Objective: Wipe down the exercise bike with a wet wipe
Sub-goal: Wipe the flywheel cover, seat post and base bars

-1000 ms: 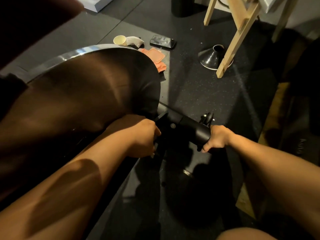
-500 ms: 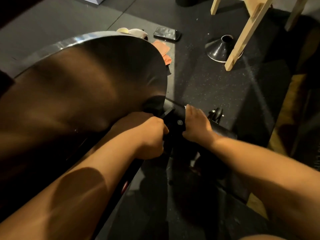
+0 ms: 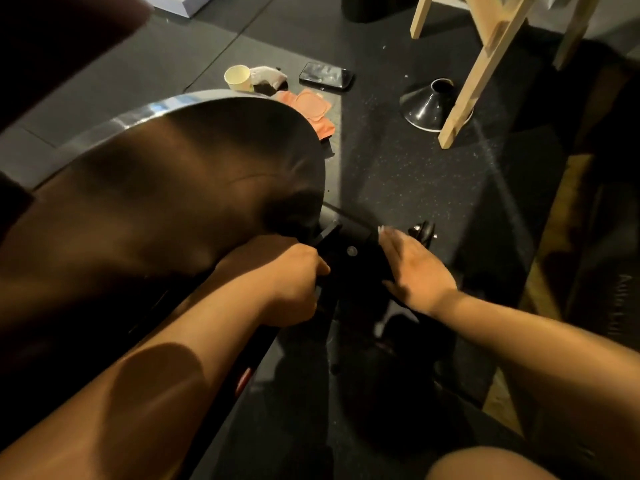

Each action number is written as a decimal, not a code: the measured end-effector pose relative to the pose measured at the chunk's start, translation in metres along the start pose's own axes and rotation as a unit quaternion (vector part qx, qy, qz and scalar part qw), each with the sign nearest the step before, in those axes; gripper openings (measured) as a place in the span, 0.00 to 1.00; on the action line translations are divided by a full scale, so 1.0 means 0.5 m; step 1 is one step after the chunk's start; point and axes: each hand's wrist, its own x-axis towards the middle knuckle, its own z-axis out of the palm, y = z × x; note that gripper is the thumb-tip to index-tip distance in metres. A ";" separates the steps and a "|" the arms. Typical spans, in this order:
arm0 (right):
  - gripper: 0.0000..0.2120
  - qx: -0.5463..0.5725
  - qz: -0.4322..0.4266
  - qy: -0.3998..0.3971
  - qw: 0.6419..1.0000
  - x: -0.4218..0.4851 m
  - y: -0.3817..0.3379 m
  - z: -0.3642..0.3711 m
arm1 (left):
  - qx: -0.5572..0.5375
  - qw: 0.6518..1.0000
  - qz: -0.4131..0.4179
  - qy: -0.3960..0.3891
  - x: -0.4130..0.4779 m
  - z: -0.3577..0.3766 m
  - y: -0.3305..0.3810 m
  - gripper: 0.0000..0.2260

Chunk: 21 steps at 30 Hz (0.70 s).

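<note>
The exercise bike's big flywheel [image 3: 173,174], dark with a shiny metal rim, fills the left half of the view. Its black floor bar [image 3: 353,251] runs out to the right from under the flywheel, ending at a small wheel [image 3: 424,232]. My left hand [image 3: 294,282] is curled round a black part of the frame where the bar meets the flywheel. My right hand [image 3: 415,268] lies flat on the bar with straight fingers, blurred by motion. A small white bit shows at its fingertips; no wipe is plainly visible under either hand.
On the dark rubber floor behind the flywheel lie a paper cup [image 3: 238,77], a crumpled white wipe [image 3: 268,76], a phone [image 3: 326,75] and an orange wipe packet [image 3: 311,105]. A black cone [image 3: 429,105] and wooden legs [image 3: 478,71] stand at the right. My knee [image 3: 485,462] shows at the bottom.
My right hand let go of the bar's outer end, slid inward toward the flywheel and now lies flat with straight fingers. My left hand has kept its grip.
</note>
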 end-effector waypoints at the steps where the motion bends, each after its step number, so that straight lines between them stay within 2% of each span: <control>1: 0.44 -0.050 -0.002 0.007 0.999 -0.032 0.015 0.003 | 0.000 1.000 -0.001 0.001 -0.002 0.000 0.001 0.31; 6: 0.47 -0.173 0.080 -0.034 0.981 -0.093 0.042 0.015 | 0.013 1.000 0.002 -0.003 0.001 -0.003 0.004 0.27; 8: 0.49 -0.192 0.069 -0.023 0.979 -0.058 0.028 0.015 | 0.033 0.999 0.008 0.008 0.003 -0.004 0.003 0.25; 11: 0.48 -0.164 0.065 -0.030 0.984 -0.017 0.004 0.016 | 0.040 0.999 0.021 0.014 0.002 -0.007 0.001 0.25; 15: 0.46 -0.142 0.068 -0.021 0.987 -0.049 0.013 0.012 | 0.030 0.999 0.025 -0.002 -0.002 -0.011 -0.002 0.25; 16: 0.46 -0.105 0.098 -0.024 0.989 -0.072 0.020 0.009 | 0.030 0.999 0.020 -0.009 -0.004 -0.010 -0.002 0.25; 18: 0.41 0.001 0.218 -0.017 0.976 -0.118 0.031 -0.009 | 0.026 0.999 0.017 -0.014 -0.002 -0.011 -0.003 0.26; 19: 0.38 0.017 0.277 -0.050 0.959 -0.142 0.029 -0.021 | 0.016 1.000 0.019 -0.017 -0.004 -0.010 -0.004 0.26; 21: 0.28 -0.016 0.335 -0.152 0.930 -0.180 0.019 -0.050 | -0.012 0.999 0.028 0.014 -0.015 -0.008 -0.003 0.23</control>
